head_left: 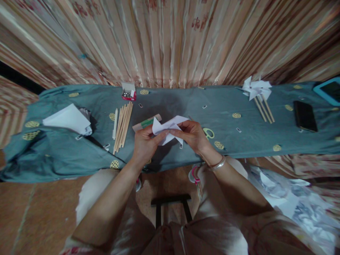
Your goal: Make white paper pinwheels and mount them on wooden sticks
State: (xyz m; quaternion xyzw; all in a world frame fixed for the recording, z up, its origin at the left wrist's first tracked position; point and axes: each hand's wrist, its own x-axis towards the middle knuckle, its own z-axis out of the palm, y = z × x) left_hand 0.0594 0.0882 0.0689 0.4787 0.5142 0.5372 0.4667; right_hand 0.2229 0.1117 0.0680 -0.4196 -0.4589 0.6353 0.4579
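A white paper pinwheel (170, 124) with folded-in points is held above the middle of the table. My left hand (146, 141) pinches its left side, and my right hand (193, 136) pinches its right side. Both thumbs meet at the paper's centre, hiding what lies under them. Behind my left hand lies a small green-and-tan box (142, 124), partly covered. Scissors with a light green handle (209, 133) rest just right of my right hand. To the left are several wooden sticks (124, 125) and a white pen-like stick (115, 124).
A red box of small metal pins (129, 92) stands at the back. Folded white paper sheets (67, 118) lie left. Finished pinwheels on sticks (257, 89), a black phone (305, 115) and a blue-edged tablet (329, 91) are right. Crumpled paper in plastic (297, 205) sits below the table (249, 138).
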